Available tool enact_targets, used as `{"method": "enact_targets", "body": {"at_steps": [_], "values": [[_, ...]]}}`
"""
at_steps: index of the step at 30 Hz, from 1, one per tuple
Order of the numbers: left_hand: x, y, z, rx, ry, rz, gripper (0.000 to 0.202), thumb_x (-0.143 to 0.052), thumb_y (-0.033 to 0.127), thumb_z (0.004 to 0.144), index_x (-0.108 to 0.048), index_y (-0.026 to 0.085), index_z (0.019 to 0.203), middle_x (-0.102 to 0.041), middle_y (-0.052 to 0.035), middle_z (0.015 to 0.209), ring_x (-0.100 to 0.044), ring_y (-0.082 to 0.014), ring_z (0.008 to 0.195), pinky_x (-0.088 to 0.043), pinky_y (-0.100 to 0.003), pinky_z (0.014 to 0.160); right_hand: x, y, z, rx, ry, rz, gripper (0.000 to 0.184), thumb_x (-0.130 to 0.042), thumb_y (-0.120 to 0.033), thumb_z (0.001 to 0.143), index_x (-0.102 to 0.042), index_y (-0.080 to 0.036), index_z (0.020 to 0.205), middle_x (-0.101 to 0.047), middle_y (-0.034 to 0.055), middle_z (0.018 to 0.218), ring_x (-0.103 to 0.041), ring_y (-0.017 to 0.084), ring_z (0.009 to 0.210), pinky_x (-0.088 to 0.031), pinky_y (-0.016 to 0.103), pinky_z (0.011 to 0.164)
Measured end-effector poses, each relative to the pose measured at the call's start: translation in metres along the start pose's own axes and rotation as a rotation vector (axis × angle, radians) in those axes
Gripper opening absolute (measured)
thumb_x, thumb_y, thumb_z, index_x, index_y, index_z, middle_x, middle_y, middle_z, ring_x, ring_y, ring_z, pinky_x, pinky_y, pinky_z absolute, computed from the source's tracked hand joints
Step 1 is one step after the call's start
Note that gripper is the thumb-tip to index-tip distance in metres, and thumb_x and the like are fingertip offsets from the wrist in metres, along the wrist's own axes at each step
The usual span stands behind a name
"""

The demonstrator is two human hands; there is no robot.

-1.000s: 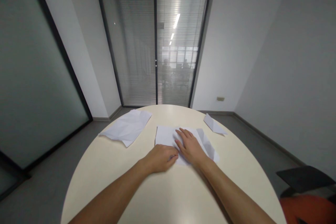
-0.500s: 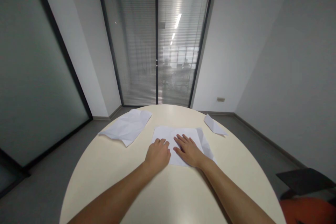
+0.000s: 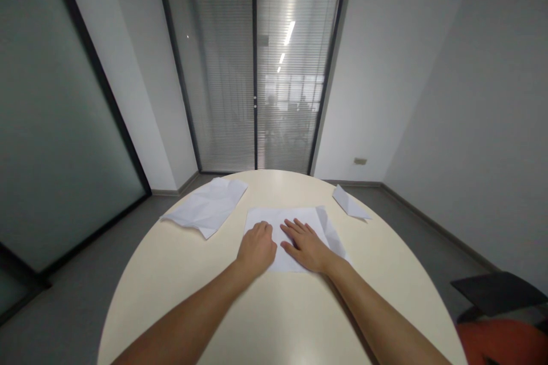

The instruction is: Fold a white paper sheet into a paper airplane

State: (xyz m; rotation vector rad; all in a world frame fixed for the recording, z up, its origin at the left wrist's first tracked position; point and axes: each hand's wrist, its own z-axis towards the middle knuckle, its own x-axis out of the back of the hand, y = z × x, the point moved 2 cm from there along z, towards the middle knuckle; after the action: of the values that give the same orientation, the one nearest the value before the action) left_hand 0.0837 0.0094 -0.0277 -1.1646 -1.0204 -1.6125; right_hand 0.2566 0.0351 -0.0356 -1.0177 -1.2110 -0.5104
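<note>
Sheet [image 3: 274,221]: white, creased, flat on table [image 3: 274,319].
Left hand [image 3: 256,248]: fingers curled, pressing sheet.
Right hand [image 3: 306,245]: fingers spread flat on it.

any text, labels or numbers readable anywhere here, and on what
No text can be read anywhere in the picture.
The white sheet under the left hand and right hand shows only creases, no print.
The crumpled sheet and the folded paper on the round table are blank too.
The wall socket plate is too small to show any marking.
</note>
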Motion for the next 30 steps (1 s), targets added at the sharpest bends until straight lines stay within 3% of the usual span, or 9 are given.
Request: {"method": "enact_targets", "body": {"at_steps": [3, 5, 7, 12, 19, 21, 24, 30], "values": [[-0.011, -0.004, 0.001, -0.009, -0.036, -0.028, 0.044, -0.039, 0.02, 0.093, -0.051, 0.012, 0.134, -0.049, -0.0153, 0.146, -0.04, -0.0282, 0.138, -0.032, -0.045, 0.114, -0.001, 0.0, 0.001, 0.004, 0.002, 0.003, 0.065, -0.036, -0.055, 0.098, -0.035, -0.021, 0.153, -0.024, 0.0082, 0.162, -0.014, 0.031, 0.151, -0.011, 0.054, 0.12], [-0.018, -0.007, 0.002, -0.019, -0.075, -0.027, 0.052, -0.034, 0.028, 0.097, -0.04, 0.015, 0.147, -0.034, -0.012, 0.158, -0.025, -0.0309, 0.147, -0.022, -0.052, 0.118, -0.001, 0.0, 0.001, 0.003, 0.005, 0.0, 0.065, -0.036, -0.055, 0.098, -0.035, -0.021, 0.153, -0.024, 0.0086, 0.162, -0.014, 0.031, 0.151, -0.011, 0.054, 0.12], [-0.024, -0.01, 0.002, -0.024, -0.096, -0.029, 0.056, -0.032, 0.035, 0.099, -0.031, 0.02, 0.153, -0.027, -0.0097, 0.161, -0.02, -0.0326, 0.149, -0.018, -0.055, 0.119, -0.001, 0.0, 0.001, 0.003, 0.009, -0.007, 0.065, -0.037, -0.055, 0.098, -0.035, -0.021, 0.153, -0.025, 0.0089, 0.162, -0.014, 0.031, 0.151, -0.012, 0.053, 0.12], [-0.026, -0.013, 0.002, -0.046, -0.091, -0.035, 0.058, -0.037, 0.041, 0.097, -0.032, 0.026, 0.153, -0.026, -0.0083, 0.162, -0.02, -0.0337, 0.149, -0.018, -0.056, 0.118, -0.001, 0.0, 0.001, -0.003, 0.023, -0.024, 0.064, -0.038, -0.055, 0.097, -0.036, -0.023, 0.153, -0.028, 0.0083, 0.161, -0.016, 0.03, 0.15, -0.014, 0.052, 0.12], [-0.017, -0.009, 0.009, 0.036, 0.033, -0.04, 0.042, -0.044, 0.028, 0.093, -0.057, 0.021, 0.132, -0.05, -0.0099, 0.145, -0.042, -0.026, 0.135, -0.033, -0.044, 0.112, -0.003, 0.001, 0.002, -0.028, 0.051, -0.042, 0.068, -0.039, -0.061, 0.095, -0.039, -0.023, 0.151, -0.029, 0.0079, 0.161, -0.018, 0.03, 0.15, -0.013, 0.051, 0.12], [-0.019, -0.009, 0.01, 0.054, 0.032, -0.033, 0.045, -0.043, 0.033, 0.094, -0.053, 0.02, 0.137, -0.048, -0.0108, 0.148, -0.04, -0.0268, 0.137, -0.032, -0.045, 0.112, -0.005, 0.003, 0.003, -0.061, 0.051, -0.053, 0.072, -0.038, -0.065, 0.094, -0.036, -0.024, 0.153, -0.025, 0.0076, 0.162, -0.015, 0.032, 0.15, -0.011, 0.052, 0.12], [-0.025, -0.012, 0.01, 0.062, -0.033, -0.024, 0.057, -0.039, 0.044, 0.097, -0.041, 0.02, 0.148, -0.035, -0.0121, 0.158, -0.027, -0.0318, 0.146, -0.022, -0.051, 0.118, -0.006, 0.01, 0.004, -0.133, 0.056, -0.075, 0.076, -0.034, -0.069, 0.093, -0.032, -0.023, 0.155, -0.022, 0.0066, 0.163, -0.012, 0.032, 0.151, -0.009, 0.052, 0.12], [-0.028, -0.014, 0.009, 0.056, -0.117, -0.021, 0.064, -0.035, 0.051, 0.097, -0.031, 0.025, 0.154, -0.022, -0.0103, 0.163, -0.014, -0.0363, 0.15, -0.011, -0.058, 0.119, 0.0, 0.044, 0.006, -0.382, 0.103, -0.149, 0.076, -0.027, -0.061, 0.097, -0.026, -0.012, 0.156, -0.018, 0.0127, 0.163, -0.013, 0.033, 0.15, -0.013, 0.053, 0.119]]}}
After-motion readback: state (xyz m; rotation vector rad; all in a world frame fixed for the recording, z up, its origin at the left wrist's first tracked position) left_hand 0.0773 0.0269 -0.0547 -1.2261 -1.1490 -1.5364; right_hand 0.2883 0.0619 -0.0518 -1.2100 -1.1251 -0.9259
